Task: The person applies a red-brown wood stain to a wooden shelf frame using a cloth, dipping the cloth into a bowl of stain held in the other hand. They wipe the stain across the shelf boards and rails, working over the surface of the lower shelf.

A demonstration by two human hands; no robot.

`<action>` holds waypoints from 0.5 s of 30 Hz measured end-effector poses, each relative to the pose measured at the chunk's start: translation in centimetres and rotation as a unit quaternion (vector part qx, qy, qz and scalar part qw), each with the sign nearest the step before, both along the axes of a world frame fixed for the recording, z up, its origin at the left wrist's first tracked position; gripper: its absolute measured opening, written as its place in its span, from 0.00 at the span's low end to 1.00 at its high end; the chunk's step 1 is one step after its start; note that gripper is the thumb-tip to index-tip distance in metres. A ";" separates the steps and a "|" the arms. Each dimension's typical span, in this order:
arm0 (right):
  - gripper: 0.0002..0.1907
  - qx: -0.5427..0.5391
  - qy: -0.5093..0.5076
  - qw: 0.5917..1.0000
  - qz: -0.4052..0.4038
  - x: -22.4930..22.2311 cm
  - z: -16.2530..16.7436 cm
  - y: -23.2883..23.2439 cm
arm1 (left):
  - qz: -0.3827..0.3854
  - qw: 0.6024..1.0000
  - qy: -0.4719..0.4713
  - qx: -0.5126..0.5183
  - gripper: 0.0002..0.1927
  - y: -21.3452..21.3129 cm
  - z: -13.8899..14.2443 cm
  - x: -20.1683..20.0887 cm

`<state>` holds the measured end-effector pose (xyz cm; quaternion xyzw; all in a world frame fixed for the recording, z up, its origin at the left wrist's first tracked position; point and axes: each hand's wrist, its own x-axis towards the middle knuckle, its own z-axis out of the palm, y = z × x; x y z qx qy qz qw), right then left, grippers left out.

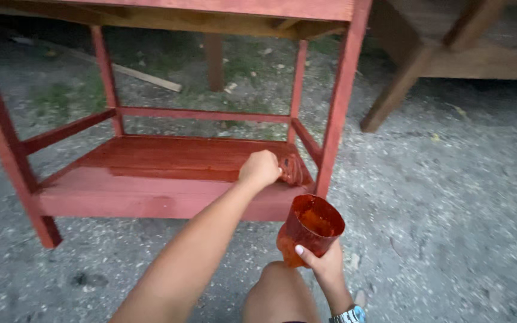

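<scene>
The left hand (259, 168) is closed on what appears to be a stained cloth (293, 169), pressed on the lower shelf (169, 158) near its right end. The right hand (324, 263) grips the paint cup (309, 228), just below and right of the cloth.

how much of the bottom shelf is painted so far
Done: the back of the lower shelf shows dark, glossy stain. In hand: the left hand presses a stained rag at the shelf's right end; the right hand holds the stain cup. Left: the paler front strip looks uncoated.
</scene>
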<state>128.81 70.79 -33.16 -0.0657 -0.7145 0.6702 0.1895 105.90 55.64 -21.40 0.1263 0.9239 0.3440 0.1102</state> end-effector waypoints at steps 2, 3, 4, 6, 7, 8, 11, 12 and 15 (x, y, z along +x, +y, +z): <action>0.45 0.032 0.001 0.999 -0.019 0.8 0.2 1.3 | 0.002 0.998 0.032 -0.058 0.13 2.4 -0.5 0.2; 0.46 0.049 0.004 0.998 -0.029 1.2 0.2 1.9 | 0.004 0.997 0.030 -0.065 0.14 3.6 -0.7 -0.2; 0.46 0.044 0.011 0.998 -0.037 1.6 0.1 2.4 | 0.006 0.997 0.026 -0.072 0.15 4.7 -0.9 -0.7; 0.46 0.032 0.023 0.998 -0.049 2.5 -0.2 3.2 | -0.009 0.994 0.059 -0.092 0.16 6.7 -1.6 -1.5; 0.46 0.031 0.025 0.998 -0.053 3.0 -0.3 3.4 | -0.017 0.992 0.077 -0.102 0.16 7.6 -2.0 -1.9; 0.46 0.031 0.028 0.998 -0.056 3.5 -0.3 3.5 | -0.019 0.991 0.075 -0.111 0.16 8.4 -2.5 -2.2; 0.45 0.052 0.036 0.996 -0.061 4.4 0.0 3.9 | -0.034 0.986 0.088 -0.135 0.17 10.1 -3.3 -2.8; 0.45 0.063 0.034 0.996 -0.062 4.7 0.1 3.9 | -0.045 0.984 0.097 -0.140 0.17 10.5 -3.2 -2.9; 0.43 0.008 -0.028 0.997 -0.067 5.1 0.6 3.9 | -0.099 0.977 0.106 -0.158 0.16 11.0 -1.8 -3.2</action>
